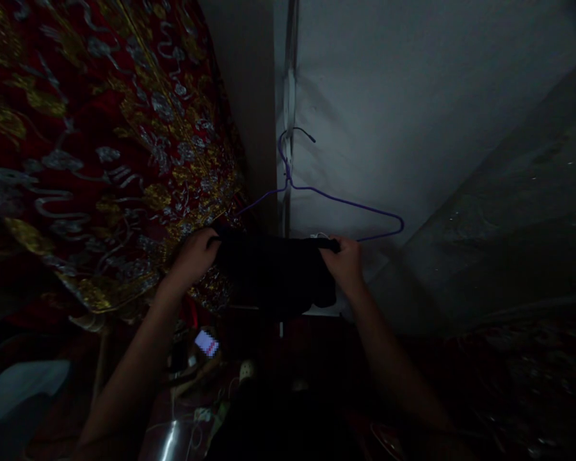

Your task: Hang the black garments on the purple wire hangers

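Note:
A black garment (pixel 273 272) hangs stretched between my two hands. My left hand (pixel 195 255) grips its left upper corner with the fingers curled round the cloth. My right hand (pixel 346 261) pinches its right upper edge. Just above the garment hangs a purple wire hanger (pixel 336 198), its hook caught on a fixture of the white wall (pixel 413 96). The garment's top edge lies along the hanger's lower bar; whether it is draped over the bar I cannot tell.
A red cloth with gold and silver embroidery (pixel 100 141) fills the left side, close to my left hand. A clear plastic sheet (pixel 509 211) hangs at the right. Dim clutter lies below, including a lit phone screen (pixel 206 342) and a pale cushion (pixel 19 390).

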Demonstrator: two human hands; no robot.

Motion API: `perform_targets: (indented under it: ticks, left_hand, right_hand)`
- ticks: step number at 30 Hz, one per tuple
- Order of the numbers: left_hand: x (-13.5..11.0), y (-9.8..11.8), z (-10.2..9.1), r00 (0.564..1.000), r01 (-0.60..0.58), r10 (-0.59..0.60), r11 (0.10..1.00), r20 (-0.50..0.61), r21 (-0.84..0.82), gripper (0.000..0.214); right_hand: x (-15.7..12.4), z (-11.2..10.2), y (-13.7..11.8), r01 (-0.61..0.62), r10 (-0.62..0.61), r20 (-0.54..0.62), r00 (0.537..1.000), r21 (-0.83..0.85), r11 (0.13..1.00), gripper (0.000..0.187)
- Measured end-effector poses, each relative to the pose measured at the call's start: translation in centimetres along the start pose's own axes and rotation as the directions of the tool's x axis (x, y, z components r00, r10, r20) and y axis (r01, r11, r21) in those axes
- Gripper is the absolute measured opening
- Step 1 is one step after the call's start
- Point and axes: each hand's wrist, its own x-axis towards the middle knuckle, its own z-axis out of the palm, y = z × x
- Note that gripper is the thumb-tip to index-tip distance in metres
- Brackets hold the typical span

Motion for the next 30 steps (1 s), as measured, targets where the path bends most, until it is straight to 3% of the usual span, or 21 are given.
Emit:
perform_targets:
  ticks: [2, 4, 8, 11, 13, 17, 19, 22, 24, 26, 28, 29, 30]
  left_hand:
    - [0.0, 1.4, -0.8, 0.987, -0.115, 0.107, 0.992, -0.121, -0.054, 0.018]
    - [0.4, 3.2, -1.4, 0.966, -0.208, 0.190, 0.974, -0.174, -0.091, 0.018]
    - [1.9, 6.0, -1.3, 0.950, -0.288, 0.269, 0.951, -0.158, -0.114, 0.023]
    - [3.1, 6.9, -0.5, 0.935, -0.349, 0.330, 0.923, -0.132, -0.162, 0.039]
    - [3.7, 6.9, 0.0, 0.925, -0.378, 0.365, 0.910, -0.108, -0.170, 0.042]
    - [4.3, 6.5, -0.1, 0.925, -0.380, 0.374, 0.913, -0.067, -0.147, 0.033]
    - [4.5, 6.4, -0.6, 0.924, -0.381, 0.380, 0.915, -0.036, -0.131, 0.032]
    - [4.6, 6.3, -1.5, 0.922, -0.387, 0.386, 0.915, -0.031, -0.111, 0.032]
    - [4.8, 6.0, -2.0, 0.921, -0.387, 0.379, 0.917, -0.095, -0.100, 0.030]
    - [5.1, 5.3, -2.1, 0.911, -0.379, 0.357, 0.922, -0.208, -0.079, 0.029]
    - [5.6, 4.5, -2.0, 0.906, -0.338, 0.300, 0.937, -0.298, -0.083, 0.029]
    - [5.9, 4.1, -1.7, 0.915, -0.309, 0.264, 0.945, -0.304, -0.109, 0.030]
    - [6.2, 4.0, -1.4, 0.933, -0.281, 0.235, 0.949, -0.273, -0.144, 0.029]
  right_hand:
    - [0.1, 0.2, -0.1, -0.012, 0.012, 0.011, 1.000, 0.022, 1.000, 0.027]
    - [0.0, 0.6, -0.2, -0.020, 0.018, 0.033, 0.999, 0.055, 0.998, 0.029]
    - [-1.0, 1.1, -0.3, 0.002, -0.017, 0.115, 0.993, 0.129, 0.992, 0.025]
    - [-1.9, 0.3, -0.5, 0.085, -0.117, 0.171, 0.978, 0.186, 0.979, 0.017]
    - [-2.0, -0.9, -0.7, 0.149, -0.174, 0.113, 0.978, 0.203, 0.968, 0.034]
    - [0.0, -4.3, -0.1, 0.175, -0.148, -0.177, 0.973, 0.144, 0.974, 0.076]
    - [1.9, -6.1, 0.7, 0.148, -0.124, -0.203, 0.971, 0.109, 0.983, 0.082]
    - [4.7, -8.7, 1.4, 0.124, -0.120, -0.121, 0.985, 0.023, 0.992, 0.052]
    - [5.6, -10.4, 1.3, 0.102, -0.102, 0.014, 0.995, -0.031, 0.994, 0.026]
    - [5.8, -11.8, 0.8, 0.029, -0.018, 0.231, 0.973, -0.044, 0.999, 0.025]
    - [5.6, -12.6, 0.1, -0.101, 0.103, 0.402, 0.910, -0.025, 0.995, 0.032]
    - [5.5, -12.6, -0.3, -0.154, 0.141, 0.411, 0.900, -0.004, 0.988, 0.034]
    - [5.4, -12.3, -0.7, -0.157, 0.141, 0.351, 0.926, 0.018, 0.987, 0.035]
